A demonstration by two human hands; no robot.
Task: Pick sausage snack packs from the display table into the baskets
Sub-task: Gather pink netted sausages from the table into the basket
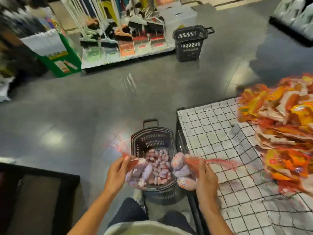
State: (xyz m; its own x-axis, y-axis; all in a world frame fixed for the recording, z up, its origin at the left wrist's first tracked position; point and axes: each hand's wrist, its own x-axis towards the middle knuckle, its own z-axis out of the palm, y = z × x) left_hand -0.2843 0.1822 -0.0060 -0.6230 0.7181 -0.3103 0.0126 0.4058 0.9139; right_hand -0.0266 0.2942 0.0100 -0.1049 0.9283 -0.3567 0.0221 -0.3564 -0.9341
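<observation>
A dark plastic basket [153, 133] stands on the floor at my feet, partly filled with pale pink and purple sausage snack packs [157, 167]. My left hand [116, 172] grips a net bag of packs [138, 173] over the basket's left rim. Over the right rim, my right hand [205, 178] holds another net bag of packs [183, 168] by its red mesh. A heap of orange and red snack packs [284, 122] lies on the display table [220, 133], which wears a white checked cloth.
A second dark basket [188, 43] stands on the grey floor further ahead. Brooms and dustpans [122, 38] fill a low display at the back left, beside a green box [57, 58]. A dark mat [39, 197] lies at the lower left.
</observation>
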